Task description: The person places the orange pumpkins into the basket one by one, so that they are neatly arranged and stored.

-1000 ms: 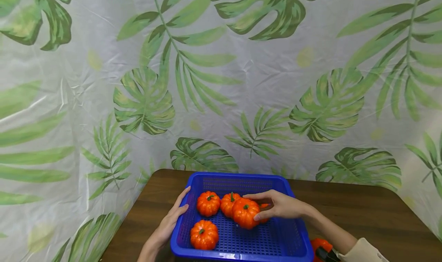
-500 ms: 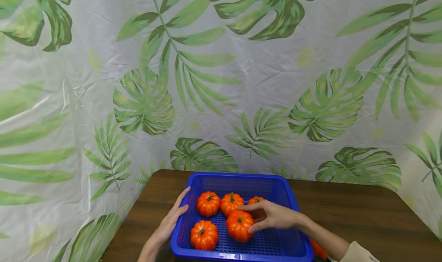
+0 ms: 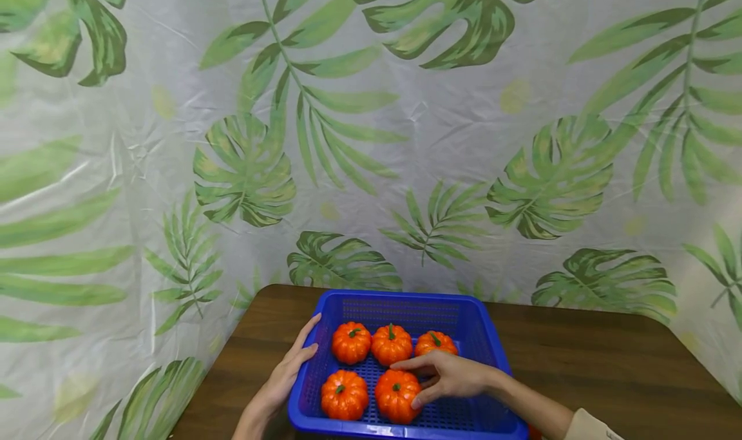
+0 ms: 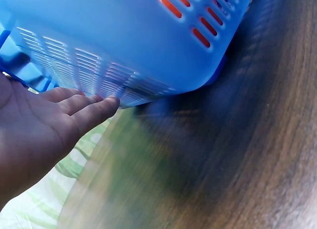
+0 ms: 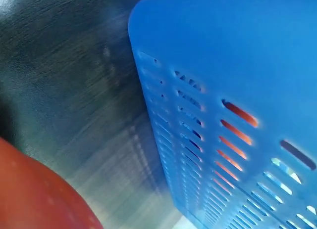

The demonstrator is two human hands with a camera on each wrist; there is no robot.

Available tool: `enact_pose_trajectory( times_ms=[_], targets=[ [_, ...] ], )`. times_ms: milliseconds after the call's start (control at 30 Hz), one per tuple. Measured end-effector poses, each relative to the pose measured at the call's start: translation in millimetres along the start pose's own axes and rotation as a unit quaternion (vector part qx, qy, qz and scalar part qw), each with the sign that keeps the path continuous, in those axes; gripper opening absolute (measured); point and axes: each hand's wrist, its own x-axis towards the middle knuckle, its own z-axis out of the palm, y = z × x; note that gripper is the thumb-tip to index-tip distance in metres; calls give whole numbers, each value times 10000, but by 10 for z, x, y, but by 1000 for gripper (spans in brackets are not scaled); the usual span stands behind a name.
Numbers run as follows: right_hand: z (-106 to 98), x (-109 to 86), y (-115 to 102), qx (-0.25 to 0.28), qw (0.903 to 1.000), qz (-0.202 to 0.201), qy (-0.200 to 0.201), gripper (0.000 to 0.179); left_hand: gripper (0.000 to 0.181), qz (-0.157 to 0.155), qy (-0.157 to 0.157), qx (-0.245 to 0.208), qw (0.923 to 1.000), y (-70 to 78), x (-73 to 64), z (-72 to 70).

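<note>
Several glossy orange toy pumpkins with green stems sit in a blue plastic basket (image 3: 487, 337) in the head view. My right hand (image 3: 449, 375) reaches over the basket's right side. Its thumb and fingers hold the front middle pumpkin (image 3: 397, 396), low at the basket floor. To the left of it lies another pumpkin (image 3: 344, 395). Three more form the back row, the right one (image 3: 435, 342) partly behind my right hand. My left hand (image 3: 284, 375) rests against the basket's left side; in the left wrist view, its straight fingers (image 4: 96, 113) lie along the slotted outer wall.
The basket stands on a dark brown wooden table (image 3: 591, 356). Outside its right wall, a rounded orange-red thing (image 5: 39, 194) shows close up in the right wrist view. A leaf-patterned curtain (image 3: 371, 137) hangs behind the table.
My right hand has moved the held pumpkin left and toward the front of the basket, beside the front left one. The back right pumpkin has come into view. My left hand stays put.
</note>
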Motion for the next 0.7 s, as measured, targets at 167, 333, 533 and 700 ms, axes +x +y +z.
enact_pose_trajectory(
  times_ms=[167, 333, 533, 700],
  targets=[
    [11, 1, 20, 56, 10000, 30, -26, 67, 63, 10, -28, -16, 10000, 4, 8, -1],
    [17, 13, 33, 182, 9998, 64, -72, 68, 63, 10, 17, 31, 10000, 6, 8, -4],
    [24, 22, 51, 179, 9998, 52, -59, 68, 62, 31, 37, 76, 10000, 13, 0, 5],
    [25, 17, 58, 188, 9998, 29, -42, 68, 62, 17, 47, 67, 10000, 17, -2, 12]
  ],
)
